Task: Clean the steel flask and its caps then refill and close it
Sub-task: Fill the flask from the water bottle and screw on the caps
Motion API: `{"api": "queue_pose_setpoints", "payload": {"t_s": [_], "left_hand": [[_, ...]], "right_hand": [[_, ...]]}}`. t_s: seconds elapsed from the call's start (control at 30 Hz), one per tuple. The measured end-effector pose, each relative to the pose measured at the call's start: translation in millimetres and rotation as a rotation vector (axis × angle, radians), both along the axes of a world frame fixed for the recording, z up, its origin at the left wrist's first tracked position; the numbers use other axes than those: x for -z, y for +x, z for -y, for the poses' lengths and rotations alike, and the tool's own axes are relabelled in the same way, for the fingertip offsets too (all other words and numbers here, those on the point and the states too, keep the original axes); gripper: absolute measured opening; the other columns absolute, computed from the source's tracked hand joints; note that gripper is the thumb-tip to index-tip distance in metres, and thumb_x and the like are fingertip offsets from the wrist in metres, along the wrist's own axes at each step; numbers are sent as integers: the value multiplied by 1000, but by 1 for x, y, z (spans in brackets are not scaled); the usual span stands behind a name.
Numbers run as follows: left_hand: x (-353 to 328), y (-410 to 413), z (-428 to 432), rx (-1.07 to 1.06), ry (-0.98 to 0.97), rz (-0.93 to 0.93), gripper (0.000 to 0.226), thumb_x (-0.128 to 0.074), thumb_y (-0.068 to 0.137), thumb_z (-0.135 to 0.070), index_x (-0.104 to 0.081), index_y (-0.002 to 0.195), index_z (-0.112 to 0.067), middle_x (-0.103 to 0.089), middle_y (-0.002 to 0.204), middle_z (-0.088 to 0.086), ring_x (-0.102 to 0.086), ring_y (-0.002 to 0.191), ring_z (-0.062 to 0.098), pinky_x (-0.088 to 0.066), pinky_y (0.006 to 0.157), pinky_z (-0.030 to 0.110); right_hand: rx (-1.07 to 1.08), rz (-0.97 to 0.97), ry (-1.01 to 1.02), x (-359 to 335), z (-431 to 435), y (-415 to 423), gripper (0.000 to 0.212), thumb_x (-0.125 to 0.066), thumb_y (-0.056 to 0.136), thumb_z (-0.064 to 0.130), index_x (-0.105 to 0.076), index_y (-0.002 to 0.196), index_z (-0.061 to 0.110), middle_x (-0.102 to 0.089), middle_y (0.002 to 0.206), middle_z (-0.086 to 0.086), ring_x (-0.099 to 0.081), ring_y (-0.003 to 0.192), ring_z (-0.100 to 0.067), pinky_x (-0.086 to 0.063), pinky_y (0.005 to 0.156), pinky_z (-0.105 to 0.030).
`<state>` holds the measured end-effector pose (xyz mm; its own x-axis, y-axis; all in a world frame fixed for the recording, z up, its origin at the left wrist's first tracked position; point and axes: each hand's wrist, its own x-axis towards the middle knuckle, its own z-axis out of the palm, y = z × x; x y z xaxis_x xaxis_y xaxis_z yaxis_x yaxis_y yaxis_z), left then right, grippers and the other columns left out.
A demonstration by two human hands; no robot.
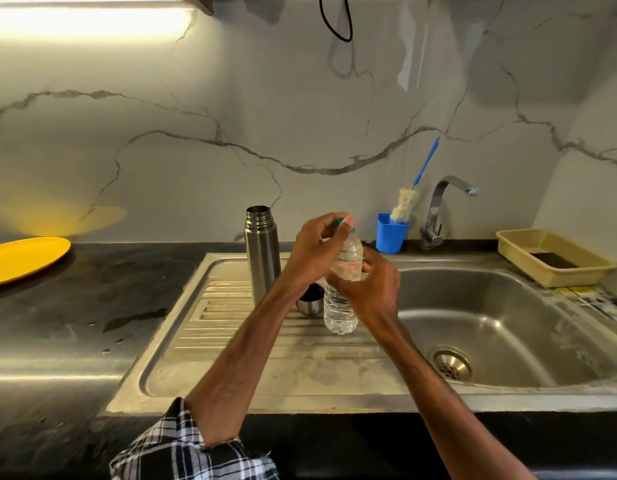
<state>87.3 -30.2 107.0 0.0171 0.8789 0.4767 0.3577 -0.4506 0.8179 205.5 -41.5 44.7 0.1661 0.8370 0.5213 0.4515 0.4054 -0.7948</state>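
The steel flask (262,256) stands upright and uncapped on the sink's drainboard (231,327). A steel cap (310,301) lies on the drainboard just right of it, partly hidden by my left forearm. A clear plastic water bottle (341,299) is held above the drainboard, tilted slightly. My right hand (371,289) grips its middle. My left hand (317,247) pinches the green cap (342,222) at the bottle's top.
A blue cup (390,233) holding a bottle brush (405,202) stands behind the sink beside the tap (438,209). The sink basin (490,323) lies to the right, a beige tray (553,254) at its far corner. A yellow plate (23,258) sits on the dark counter at left.
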Motion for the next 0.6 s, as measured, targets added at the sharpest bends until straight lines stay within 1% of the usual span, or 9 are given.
{"api": "queue_pose_setpoints", "payload": {"t_s": [0.1,0.17,0.23,0.27,0.33,0.4,0.43,0.5,0.6], "left_hand": [[6,-7,-1,-4,53,58,23,-66,99,-23,-75,116,-10,-77,106,-2,-73,96,7,-59,88,29],[9,-5,0,-70,73,110,24,-75,92,-26,-77,110,-10,-77,100,-3,-73,90,4,-59,81,22],[13,1,1,-158,74,163,29,-82,85,-31,-77,107,-11,-76,96,-7,-72,87,-1,-57,75,16],[16,4,1,-194,76,201,32,-84,81,-33,-76,104,-12,-75,94,-8,-71,85,-1,-58,74,16],[18,7,0,-255,89,274,38,-89,76,-35,-72,101,-11,-75,95,-5,-73,85,4,-61,76,23],[18,6,-1,-280,117,316,39,-91,73,-32,-68,98,-13,-74,96,-3,-73,88,7,-62,78,28],[17,3,-1,-284,129,321,40,-92,72,-30,-66,96,-13,-74,96,-2,-73,88,7,-62,77,28],[15,-7,2,-290,124,280,42,-93,71,-29,-64,97,-13,-74,95,-2,-73,84,5,-61,73,23],[24,-32,11,-279,131,72,44,-93,70,-33,-64,96,-13,-74,90,-4,-72,76,3,-59,66,17]], "right_hand": [[-10,6,-7,1,2,1,47,-90,68,36,-67,108,28,-69,83,16,-64,74,10,-43,62,-2],[-10,26,-16,5,1,1,50,-89,68,39,-66,111,28,-70,87,15,-64,76,9,-45,63,-4],[-10,36,-18,9,0,0,54,-89,69,40,-65,115,26,-73,94,11,-67,80,3,-46,67,-7],[-9,40,-20,11,0,0,57,-89,69,40,-64,117,24,-73,98,9,-67,82,0,-46,68,-7],[-5,51,-34,13,0,-1,61,-89,70,39,-63,121,21,-73,103,7,-66,85,-3,-44,66,-5],[-9,47,-38,15,1,0,62,-89,69,39,-63,122,19,-73,101,7,-64,79,3,-44,60,-2],[-15,36,-34,15,2,0,61,-90,69,37,-64,121,19,-73,99,8,-64,76,7,-44,60,-1],[-25,16,-28,16,3,3,58,-91,68,35,-67,118,19,-74,94,10,-64,74,12,-43,60,1],[-21,17,-21,19,3,8,56,-90,66,40,-68,115,23,-74,92,11,-67,77,8,-47,64,-2]]}}
